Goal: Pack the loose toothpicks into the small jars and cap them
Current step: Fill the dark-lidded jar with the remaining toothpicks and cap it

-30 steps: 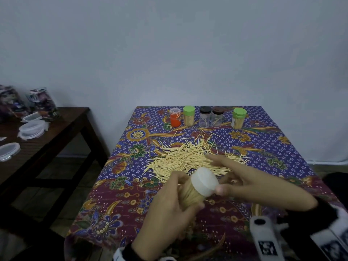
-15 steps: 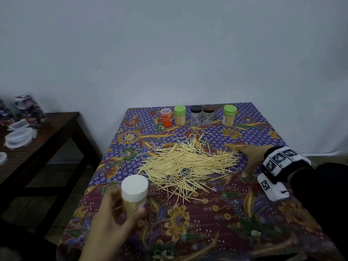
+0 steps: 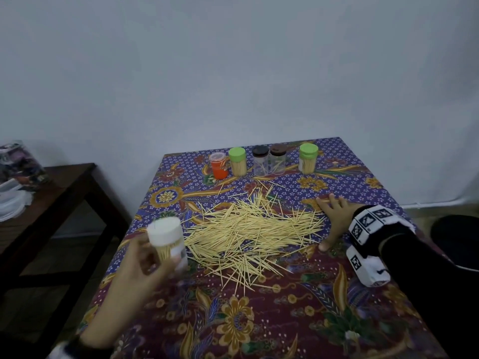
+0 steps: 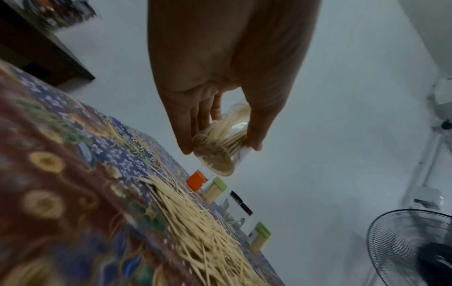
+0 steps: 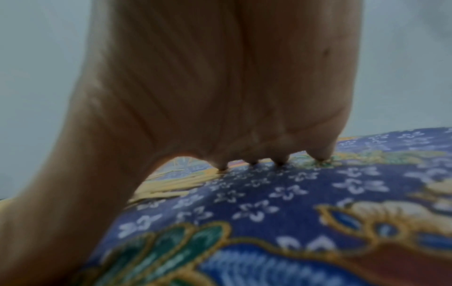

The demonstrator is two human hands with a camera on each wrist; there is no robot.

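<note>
Blurring hides how the left hand (image 3: pixel 137 265) wraps the white-capped jar (image 3: pixel 167 242), packed with toothpicks and gripped above the tablecloth's (image 3: pixel 259 320) left edge. Beyond, the right hand (image 3: pixel 337 218) lies flat with fingers spread beside the loose toothpicks (image 3: pixel 248 229). Farthest, five capped jars (image 3: pixel 260 161) line the wall edge.
</note>
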